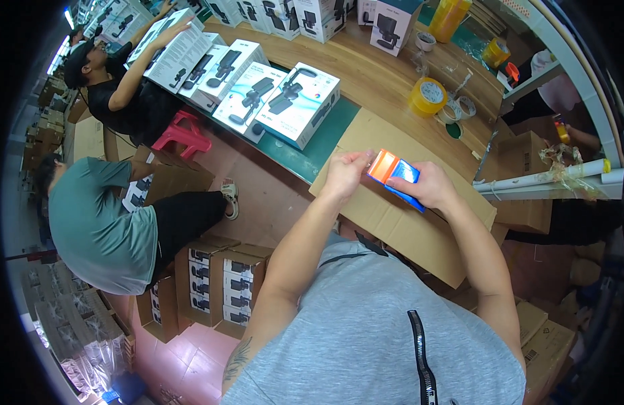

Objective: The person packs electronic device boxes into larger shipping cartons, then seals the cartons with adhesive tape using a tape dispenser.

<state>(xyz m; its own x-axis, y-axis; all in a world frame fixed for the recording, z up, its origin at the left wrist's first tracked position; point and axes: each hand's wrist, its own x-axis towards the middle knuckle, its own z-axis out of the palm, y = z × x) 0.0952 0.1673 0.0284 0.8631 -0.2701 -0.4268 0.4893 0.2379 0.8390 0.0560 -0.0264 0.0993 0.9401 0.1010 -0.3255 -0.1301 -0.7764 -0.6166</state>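
Note:
A small blue-and-orange packet is held above a large flattened cardboard box at the bench edge. My right hand is wrapped round its blue part, the thumb lying across the front. My left hand is closed in a pinch right at the packet's orange end; what sits between those fingertips is too small to make out. Under both hands lies the brown cardboard, its flaps spreading toward my body.
White product boxes stand along the bench. Rolls of yellow tape lie at the right. A co-worker in black handles a box; another in green bends over a carton. Open cartons stand on the floor.

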